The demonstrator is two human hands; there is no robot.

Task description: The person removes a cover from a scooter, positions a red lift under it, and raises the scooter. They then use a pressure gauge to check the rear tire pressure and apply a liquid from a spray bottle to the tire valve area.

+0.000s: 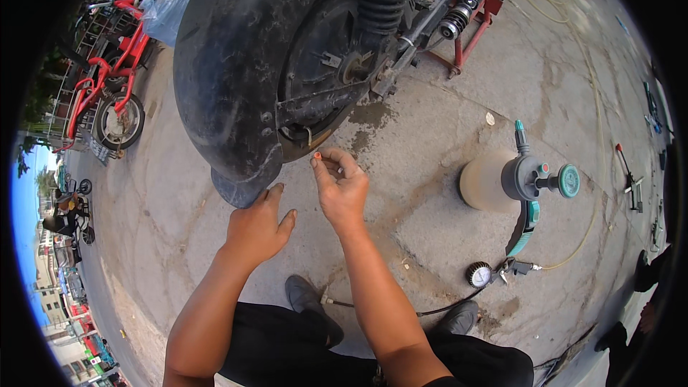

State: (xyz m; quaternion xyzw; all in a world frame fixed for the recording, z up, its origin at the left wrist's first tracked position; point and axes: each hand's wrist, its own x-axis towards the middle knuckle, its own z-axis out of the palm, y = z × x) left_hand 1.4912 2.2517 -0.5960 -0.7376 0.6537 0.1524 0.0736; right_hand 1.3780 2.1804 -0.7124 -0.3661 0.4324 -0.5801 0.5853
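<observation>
A small orange-red cap [317, 155], which looks like a tyre valve cap, is pinched between the thumb and forefinger of my right hand [342, 190]. Just above it a bent valve stem [309, 135] shows at the wheel's lower edge, apart from the cap. The wheel [322, 50] sits inside a large scuffed black rear mudguard [222, 79]. My left hand [256, 228] lies back up with its fingers stretched out, the tips at the lower edge of the mudguard's flap [247, 180]. Its thumb stands apart, and nothing is seen in that hand.
A pump sprayer bottle [491, 183] stands on the concrete at right. Near my right foot lie a round pressure gauge [479, 274] and its black hose [448, 307]. A red stand [469, 43] is beside the vehicle. Tools [631, 179] lie far right; a red motorbike frame [118, 64] stands left.
</observation>
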